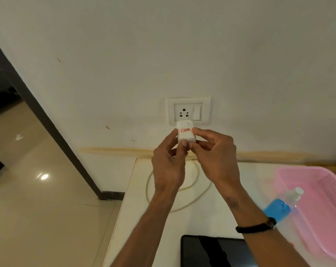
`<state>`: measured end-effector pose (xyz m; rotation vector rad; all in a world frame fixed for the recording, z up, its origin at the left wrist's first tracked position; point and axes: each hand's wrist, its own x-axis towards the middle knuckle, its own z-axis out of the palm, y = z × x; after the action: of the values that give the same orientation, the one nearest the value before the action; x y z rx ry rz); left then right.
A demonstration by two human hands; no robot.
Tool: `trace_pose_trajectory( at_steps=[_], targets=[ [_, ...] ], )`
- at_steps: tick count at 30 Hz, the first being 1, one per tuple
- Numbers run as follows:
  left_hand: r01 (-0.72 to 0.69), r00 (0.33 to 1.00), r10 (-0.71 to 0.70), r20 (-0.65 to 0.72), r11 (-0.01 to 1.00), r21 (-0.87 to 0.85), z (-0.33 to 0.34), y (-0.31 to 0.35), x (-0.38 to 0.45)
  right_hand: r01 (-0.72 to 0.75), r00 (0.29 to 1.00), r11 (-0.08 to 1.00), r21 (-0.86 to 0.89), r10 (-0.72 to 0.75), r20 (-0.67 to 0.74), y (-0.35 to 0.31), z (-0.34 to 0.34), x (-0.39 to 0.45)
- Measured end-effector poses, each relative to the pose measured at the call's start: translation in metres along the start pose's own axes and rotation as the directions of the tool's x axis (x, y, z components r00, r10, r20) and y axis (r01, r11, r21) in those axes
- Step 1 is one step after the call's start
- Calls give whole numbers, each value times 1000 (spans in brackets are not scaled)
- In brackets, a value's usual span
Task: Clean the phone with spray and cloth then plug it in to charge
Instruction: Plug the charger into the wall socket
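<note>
White charger adapter (184,134) is pinched by both the left hand (168,162) and right hand (216,154), raised just below the wall socket (184,112), apparently lining up for insertion.

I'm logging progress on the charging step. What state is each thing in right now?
Charger adapter: held by both hands below the socket, not plugged in.
Left hand: gripping the adapter.
Right hand: gripping the adapter.
Wall socket: empty.
Cable: looped loosely on the counter.
Phone: lying flat, screen dark.
Spray bottle: capped, leaning on the pink basket.
</note>
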<state>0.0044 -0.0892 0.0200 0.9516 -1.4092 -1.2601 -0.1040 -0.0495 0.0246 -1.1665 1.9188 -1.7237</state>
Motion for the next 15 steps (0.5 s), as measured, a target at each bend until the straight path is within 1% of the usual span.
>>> trace_pose_trajectory(
  at_steps=[4, 11, 15],
  targets=[
    [-57, 998, 57, -2, 998, -9, -7, -1, 2, 13, 1000, 999, 45, -13, 5, -3, 4, -2],
    [-16, 998, 20, 55, 998, -67, -1, 0, 2, 2, 998, 995, 96, 5, -65, 3, 8, -2],
    [-13, 999, 17, 44, 996, -92, 0, -1, 3, 5, 997, 995, 103, 3, -73, 1, 11, 0]
  ],
)
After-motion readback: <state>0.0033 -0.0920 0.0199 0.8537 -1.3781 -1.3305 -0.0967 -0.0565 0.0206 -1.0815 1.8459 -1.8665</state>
